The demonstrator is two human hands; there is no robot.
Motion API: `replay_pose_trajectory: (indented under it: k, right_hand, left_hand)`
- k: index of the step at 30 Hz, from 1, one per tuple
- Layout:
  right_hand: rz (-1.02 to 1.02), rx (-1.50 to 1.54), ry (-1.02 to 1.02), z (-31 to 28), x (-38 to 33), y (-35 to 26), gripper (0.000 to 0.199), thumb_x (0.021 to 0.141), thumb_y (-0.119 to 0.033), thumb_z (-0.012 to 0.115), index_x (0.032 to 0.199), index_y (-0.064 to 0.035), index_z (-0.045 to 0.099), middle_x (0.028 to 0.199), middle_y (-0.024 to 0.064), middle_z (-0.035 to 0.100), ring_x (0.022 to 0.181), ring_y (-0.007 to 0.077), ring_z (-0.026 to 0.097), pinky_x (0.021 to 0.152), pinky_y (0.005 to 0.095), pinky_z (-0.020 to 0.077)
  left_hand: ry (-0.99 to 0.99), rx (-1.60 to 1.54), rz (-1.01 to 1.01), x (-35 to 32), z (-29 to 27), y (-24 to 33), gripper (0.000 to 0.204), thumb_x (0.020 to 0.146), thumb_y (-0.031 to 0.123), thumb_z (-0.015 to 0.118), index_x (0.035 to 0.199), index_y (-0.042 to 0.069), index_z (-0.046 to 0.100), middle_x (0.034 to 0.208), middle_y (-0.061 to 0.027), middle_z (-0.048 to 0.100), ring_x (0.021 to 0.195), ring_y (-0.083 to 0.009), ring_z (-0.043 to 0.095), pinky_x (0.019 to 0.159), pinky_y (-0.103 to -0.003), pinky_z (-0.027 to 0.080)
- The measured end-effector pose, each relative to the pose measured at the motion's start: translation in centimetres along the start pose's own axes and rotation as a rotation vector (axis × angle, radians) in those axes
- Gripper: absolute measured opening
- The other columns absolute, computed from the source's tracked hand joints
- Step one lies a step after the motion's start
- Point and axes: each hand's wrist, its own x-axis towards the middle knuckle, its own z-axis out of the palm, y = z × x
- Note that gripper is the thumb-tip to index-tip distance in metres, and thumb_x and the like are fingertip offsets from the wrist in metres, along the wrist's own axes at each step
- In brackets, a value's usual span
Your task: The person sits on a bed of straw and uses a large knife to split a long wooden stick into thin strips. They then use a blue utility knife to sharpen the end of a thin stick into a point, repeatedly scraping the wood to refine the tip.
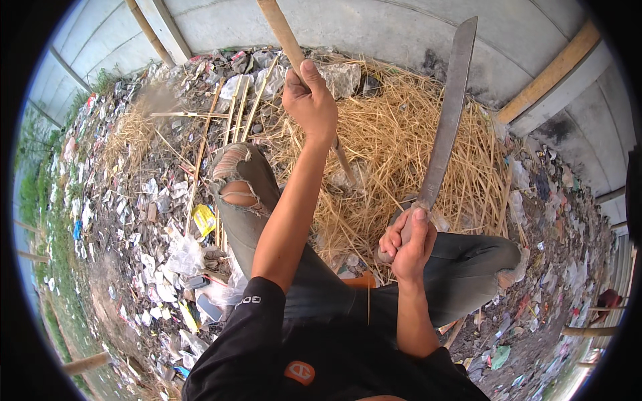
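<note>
A long stick (pixel 289 41) was gripped upright by the left hand (pixel 309 100) above the straw (pixel 394 134), while a machete (pixel 447 113) was clasped, raised, in the right hand (pixel 406 242). A glancing blade could easily strike the torn-trousered knee (pixel 234 175) or the holding fingers (pixel 297 79).

Left hand (pixel 309 100) grips a bamboo pole (pixel 284 33), pale tan wood, smooth and matt, running from 12 o'clock down toward centre. Right hand (pixel 408 244) wraps the worn wooden handle of a machete (pixel 447 120), blade dull grey metal, scuffed and stained, no shine, pointing to 1 o'clock. Straw pile (pixel 394 140) dry, yellow, fibrous. Split bamboo strips (pixel 234 110) at 11 o'clock, pale and rough. Trousers (pixel 461 267) grey-green cloth, matt, torn and frayed at the knee. Litter (pixel 160 220) at 9 o'clock: crinkled plastic and paper scraps. Concrete wall (pixel 374 27) grey, rough
</note>
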Motion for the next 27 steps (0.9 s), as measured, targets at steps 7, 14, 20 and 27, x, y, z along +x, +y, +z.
replay_pose_trajectory:
  k: [7,14,20,27]
  right_hand:
    - [0.223,0.032,-0.006,0.0,0.2,0.8,0.051,0.105,-0.052,0.045,0.081,-0.0069,0.047,0.054,0.0011,0.04,0.04,0.0105,0.041,0.043,0.0283,0.0383]
    - [-0.11,-0.016,-0.009,1.8,0.2,2.0,0.051,0.105,-0.054,0.046,0.081,-0.0085,0.046,0.056,-0.0012,0.038,0.041,0.0092,0.038,0.041,0.0278,0.0347]
    - [0.619,-0.175,0.02,-2.8,1.1,14.5,0.052,0.104,-0.05,0.055,0.076,-0.0064,0.054,0.053,-0.0028,0.04,0.043,0.0082,0.041,0.041,0.0274,0.0328]
    - [-0.011,-0.087,-0.065,2.7,1.7,3.4,0.042,0.105,-0.041,0.057,0.081,-0.0057,0.055,0.059,-0.001,0.049,0.048,0.0073,0.045,0.044,0.0275,0.0379]
  left_hand:
    - [-0.059,0.037,0.045,-0.7,0.8,-2.3,0.043,0.105,0.039,0.059,0.078,0.007,0.05,0.059,0.0043,0.044,0.055,-0.0044,0.04,0.049,-0.026,0.033]
    - [-0.096,0.047,0.065,0.4,1.0,-3.5,0.044,0.106,0.039,0.056,0.076,0.008,0.049,0.057,0.0047,0.045,0.052,-0.004,0.039,0.047,-0.024,0.032]
    - [-0.071,0.023,0.064,1.1,0.4,-3.3,0.045,0.107,0.041,0.053,0.075,0.01,0.046,0.054,0.004,0.046,0.045,-0.0033,0.043,0.041,-0.022,0.033]
    - [-0.1,0.013,0.054,1.5,-0.4,-4.1,0.045,0.107,0.043,0.051,0.076,0.01,0.046,0.053,0.0036,0.045,0.045,-0.0038,0.044,0.041,-0.022,0.034]
